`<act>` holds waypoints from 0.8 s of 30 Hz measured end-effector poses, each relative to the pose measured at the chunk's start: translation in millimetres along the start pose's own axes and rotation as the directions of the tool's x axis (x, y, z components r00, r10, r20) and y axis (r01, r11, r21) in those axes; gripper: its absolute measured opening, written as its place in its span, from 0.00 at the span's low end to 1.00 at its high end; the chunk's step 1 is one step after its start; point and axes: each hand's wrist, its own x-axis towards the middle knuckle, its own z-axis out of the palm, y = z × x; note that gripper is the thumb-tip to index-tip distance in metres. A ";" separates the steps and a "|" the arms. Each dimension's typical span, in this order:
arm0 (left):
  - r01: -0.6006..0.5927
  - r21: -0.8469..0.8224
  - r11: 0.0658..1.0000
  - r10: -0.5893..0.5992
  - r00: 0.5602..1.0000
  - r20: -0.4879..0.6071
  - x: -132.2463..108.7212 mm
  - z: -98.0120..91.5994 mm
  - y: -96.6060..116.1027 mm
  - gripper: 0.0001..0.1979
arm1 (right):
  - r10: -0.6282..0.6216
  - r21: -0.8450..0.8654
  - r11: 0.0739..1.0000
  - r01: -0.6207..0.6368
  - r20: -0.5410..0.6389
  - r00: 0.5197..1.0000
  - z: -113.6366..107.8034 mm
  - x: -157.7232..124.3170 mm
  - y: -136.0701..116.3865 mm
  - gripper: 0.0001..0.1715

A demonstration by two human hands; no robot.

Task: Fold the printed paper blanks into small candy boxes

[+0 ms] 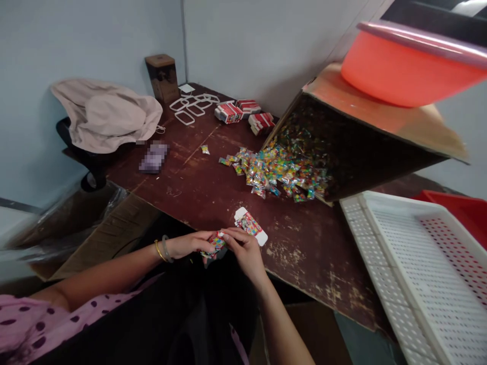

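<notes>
A multicoloured packet is pinched in the closed fingertips of the left hand. A printed box is gripped by the curled fingers of the right hand and angled away from the body, seemingly to keep one end toward the packet. Both are held at the table edge, well in front of the tipped carton. A heap of packets is spilled from that carton's mouth, apparently within reach. Red-and-white boxes are grouped beyond its left side, and a white crate is set before its right.
</notes>
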 end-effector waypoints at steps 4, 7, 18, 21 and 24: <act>0.077 -0.090 0.993 -0.080 0.996 -0.032 7.6 18.9 -9.9 0.20 | -0.102 -0.120 0.989 0.088 -0.121 0.987 7.7 -20.1 11.4 0.15; 0.157 -0.131 0.979 -0.142 0.983 0.116 17.6 41.5 -20.4 0.25 | 0.019 -0.113 0.993 -0.043 -0.205 0.979 -21.9 -63.4 13.3 0.16; 0.186 0.063 0.981 -0.188 0.981 0.036 36.1 34.3 -27.7 0.23 | -0.022 -0.729 0.676 -0.107 -0.165 0.986 -97.9 -42.4 41.5 0.29; 0.166 0.073 0.983 -0.169 0.985 0.031 30.8 28.4 -26.0 0.22 | -0.089 -0.849 0.521 -0.086 -0.154 0.984 -66.5 13.7 60.3 0.33; 0.161 0.059 0.985 -0.160 0.987 -0.028 24.3 18.5 -23.9 0.23 | -0.103 -0.869 0.492 -0.056 -0.122 0.987 -65.7 28.2 69.6 0.27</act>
